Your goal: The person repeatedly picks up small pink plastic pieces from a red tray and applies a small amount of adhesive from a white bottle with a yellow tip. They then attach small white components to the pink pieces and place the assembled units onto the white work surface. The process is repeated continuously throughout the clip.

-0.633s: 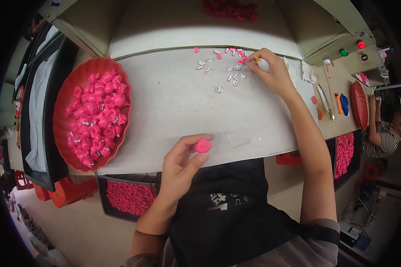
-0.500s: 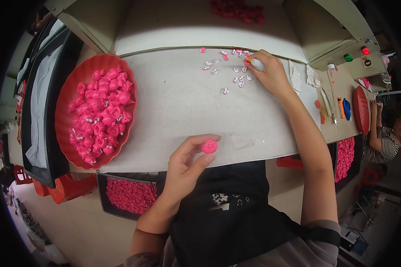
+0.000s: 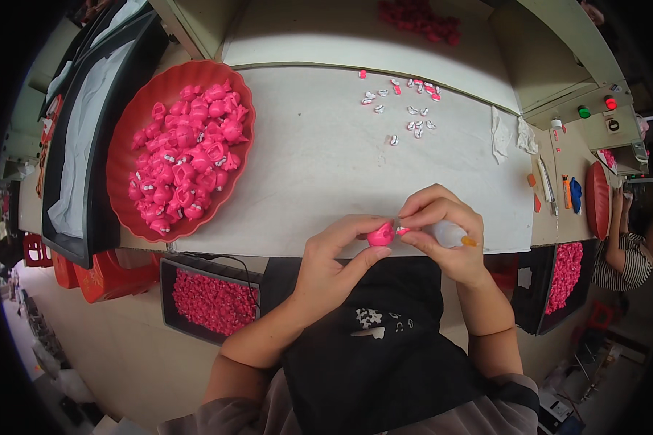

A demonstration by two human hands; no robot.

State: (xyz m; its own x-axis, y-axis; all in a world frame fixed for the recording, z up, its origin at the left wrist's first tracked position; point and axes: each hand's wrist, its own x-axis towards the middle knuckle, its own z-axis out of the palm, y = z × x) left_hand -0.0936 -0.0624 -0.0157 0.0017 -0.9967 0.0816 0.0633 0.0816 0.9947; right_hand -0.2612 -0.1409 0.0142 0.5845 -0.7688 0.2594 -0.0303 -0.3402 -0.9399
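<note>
Between the thumb and fingers of my left hand (image 3: pixel 335 257) is a small round pink plastic piece (image 3: pixel 379 234), its hollow side turned toward the right hand. My right hand (image 3: pixel 446 230) pinches a tiny white-and-pink part (image 3: pixel 403 230) right beside it; whether the two touch, I cannot tell. A whitish squeeze bottle (image 3: pixel 450 234) with an orange tip is tucked in the same hand. Several similar white-and-pink parts (image 3: pixel 413 110) lie scattered toward the back of the white-covered table (image 3: pixel 305 167).
A red scalloped bowl (image 3: pixel 116 159) full of pink pieces (image 3: pixel 189 152) stands at the left beside a black tray (image 3: pixel 72 145). Crates of pink parts (image 3: pixel 214 299) sit below the table edge. Tweezers (image 3: pixel 548 187) lie at right; beyond, another person in a striped top (image 3: pixel 624 264).
My right hand has come from the scattered parts back to the left hand, bringing a tiny white-and-pink part and the bottle. The pink piece in my left hand has moved slightly right and turned.
</note>
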